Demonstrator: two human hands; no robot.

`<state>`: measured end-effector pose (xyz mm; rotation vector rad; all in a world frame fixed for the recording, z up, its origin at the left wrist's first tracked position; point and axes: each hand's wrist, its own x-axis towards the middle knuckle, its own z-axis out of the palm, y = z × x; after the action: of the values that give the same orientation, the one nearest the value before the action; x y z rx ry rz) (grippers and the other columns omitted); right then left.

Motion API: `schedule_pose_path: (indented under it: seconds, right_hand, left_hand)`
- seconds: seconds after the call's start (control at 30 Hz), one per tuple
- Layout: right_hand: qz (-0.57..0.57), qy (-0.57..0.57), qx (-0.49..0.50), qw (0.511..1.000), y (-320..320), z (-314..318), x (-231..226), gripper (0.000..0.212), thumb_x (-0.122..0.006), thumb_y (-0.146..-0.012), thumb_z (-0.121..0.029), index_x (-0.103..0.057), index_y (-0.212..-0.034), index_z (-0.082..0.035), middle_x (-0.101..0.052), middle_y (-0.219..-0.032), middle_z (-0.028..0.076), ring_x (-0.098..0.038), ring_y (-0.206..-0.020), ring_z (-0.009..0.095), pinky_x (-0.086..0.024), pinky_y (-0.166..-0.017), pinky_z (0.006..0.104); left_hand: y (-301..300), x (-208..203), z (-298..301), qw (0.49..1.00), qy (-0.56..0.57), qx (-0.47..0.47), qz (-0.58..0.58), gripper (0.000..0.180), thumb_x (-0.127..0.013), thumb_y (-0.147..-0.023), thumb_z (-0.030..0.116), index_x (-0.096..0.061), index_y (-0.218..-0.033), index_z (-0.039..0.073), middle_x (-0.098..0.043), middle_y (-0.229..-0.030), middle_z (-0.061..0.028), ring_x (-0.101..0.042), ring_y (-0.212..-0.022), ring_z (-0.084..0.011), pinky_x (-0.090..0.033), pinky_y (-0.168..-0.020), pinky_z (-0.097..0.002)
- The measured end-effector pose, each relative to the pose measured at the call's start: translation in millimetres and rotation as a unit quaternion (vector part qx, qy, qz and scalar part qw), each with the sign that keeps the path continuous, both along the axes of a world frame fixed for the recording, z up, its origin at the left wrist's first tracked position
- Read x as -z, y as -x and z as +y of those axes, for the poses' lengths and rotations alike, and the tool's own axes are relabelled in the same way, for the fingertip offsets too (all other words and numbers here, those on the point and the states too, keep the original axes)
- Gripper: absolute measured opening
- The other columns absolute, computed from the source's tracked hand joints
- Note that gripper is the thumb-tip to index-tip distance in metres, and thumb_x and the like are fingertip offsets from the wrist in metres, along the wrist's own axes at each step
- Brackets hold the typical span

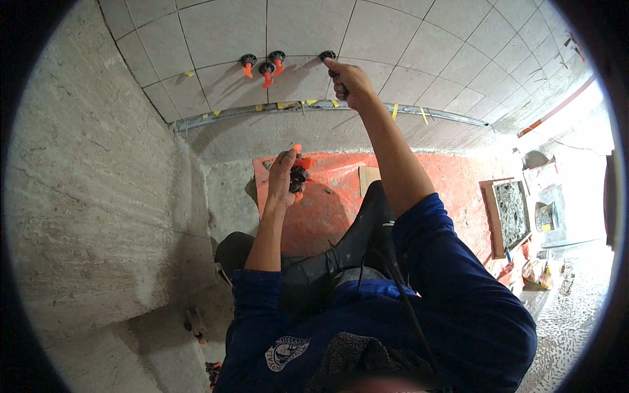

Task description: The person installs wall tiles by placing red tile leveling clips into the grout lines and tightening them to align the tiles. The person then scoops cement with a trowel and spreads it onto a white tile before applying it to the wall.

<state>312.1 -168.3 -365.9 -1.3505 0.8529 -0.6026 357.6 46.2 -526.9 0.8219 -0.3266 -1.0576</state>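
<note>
My right hand [352,85] reaches up to the tiled wall [308,26], its fingers closed at a black round tile leveler [327,55] set on a joint between tiles. The thumb lies against that leveler; its handle is hidden by the hand. To the left, 3 more tile levelers [266,69] with black discs and orange handles stand out from the wall around a tile corner. Lower down, my left hand [282,178] is closed around several loose tile levelers [299,175], black and orange, partly covered by the fingers.
A metal rail [249,110] with yellow strips [395,111] runs under the tiles. Orange sheeting [321,216] covers the floor, with a piece of cardboard [369,178] on it. A rough concrete wall [98,177] stands at left. At right lie a wood-edged board [511,216] and a bucket [545,216].
</note>
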Motion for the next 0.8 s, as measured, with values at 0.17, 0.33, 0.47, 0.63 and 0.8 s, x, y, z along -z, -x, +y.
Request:
schedule_pose_path:
  seconds: [0.17,0.33,0.47,0.63,0.8]
  right_hand:
    - [0.187,0.446,0.063,0.873,2,8,5,0.049,-0.055,-0.091,-0.043,-0.059,-0.066,-0.001,-0.053,-0.054,0.006,-0.050,-0.047,0.017,-0.039,-0.047,0.0346]
    - [0.245,0.548,0.138,0.788,0,10,18,0.050,-0.049,-0.091,-0.041,-0.065,-0.074,0.003,-0.058,-0.057,0.015,-0.059,-0.056,0.024,-0.046,-0.059,0.0436]
    - [0.067,0.350,0.115,0.927,-4,12,23,0.045,-0.049,-0.091,-0.035,-0.067,-0.073,0.002,-0.062,-0.063,0.016,-0.060,-0.054,0.028,-0.046,-0.053,0.0394]
    - [-0.115,0.065,0.086,0.988,-8,23,20,0.036,-0.048,-0.094,-0.026,-0.060,-0.079,0.004,-0.043,-0.056,-0.001,-0.040,-0.043,0.011,-0.031,-0.038,0.0268]
    - [-0.225,-0.122,0.072,0.964,-14,31,14,0.025,-0.047,-0.092,-0.022,-0.052,-0.079,-0.002,-0.034,-0.056,-0.003,-0.031,-0.042,0.009,-0.025,-0.039,0.0259]
  left_hand:
    - [0,-1,0,1.000,0.003,-0.011,0.006,0.033,-0.066,-0.087,0.039,-0.056,-0.095,0.009,-0.061,-0.070,-0.0037,-0.060,-0.049,-0.0097,-0.045,-0.031,-0.0224]
    - [0,-1,-1,1.000,0.001,0.004,0.007,0.032,-0.066,-0.087,0.039,-0.057,-0.092,0.009,-0.060,-0.066,-0.0031,-0.059,-0.047,-0.0096,-0.045,-0.031,-0.0226]
    - [0,1,1,1.000,-0.007,-0.007,-0.005,0.032,-0.067,-0.087,0.039,-0.056,-0.091,0.010,-0.059,-0.065,-0.0023,-0.058,-0.046,-0.0094,-0.045,-0.031,-0.0224]
    - [0,1,2,1.000,-0.002,-0.002,-0.006,0.032,-0.067,-0.086,0.040,-0.055,-0.089,0.011,-0.058,-0.064,-0.0012,-0.056,-0.045,-0.0089,-0.045,-0.031,-0.0219]
    - [1,2,1,1.000,-0.006,0.007,-0.011,0.031,-0.064,-0.088,0.040,-0.055,-0.092,0.011,-0.057,-0.066,-0.0006,-0.056,-0.048,-0.0072,-0.046,-0.034,-0.0205]
